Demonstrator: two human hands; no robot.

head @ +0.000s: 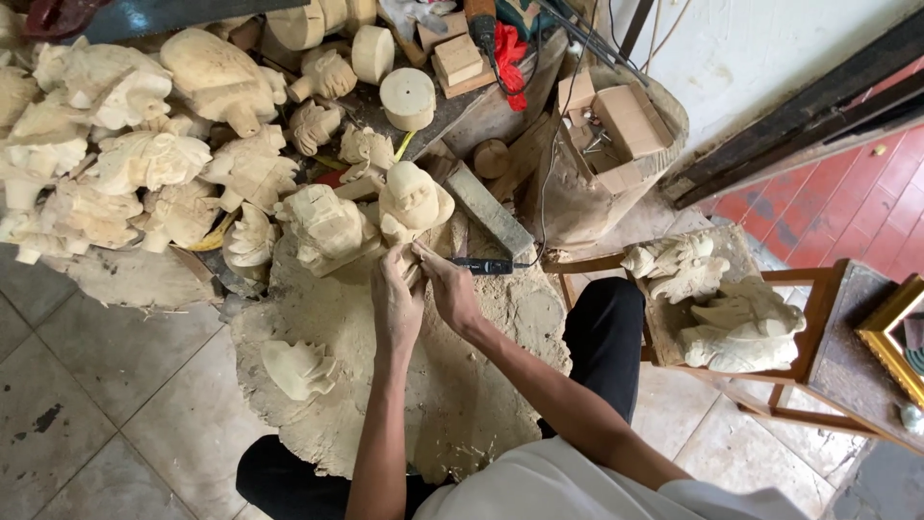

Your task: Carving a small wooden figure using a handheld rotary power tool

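Carefully, my left hand gripped the hard, breakable wood carving low down while my right hand clutched a black tool.

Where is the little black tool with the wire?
In the head view, the black tool lies mid-frame on the dusty stump, just right of the right hand.

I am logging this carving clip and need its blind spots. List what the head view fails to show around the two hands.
- The piece in the left hand: almost wholly covered by both hands.
- The tip of the black corded tool in the right hand: hidden behind the fingers.
- Small metal bits in the cardboard box: too small to identify.
- The gold frame: cut off by the right edge.
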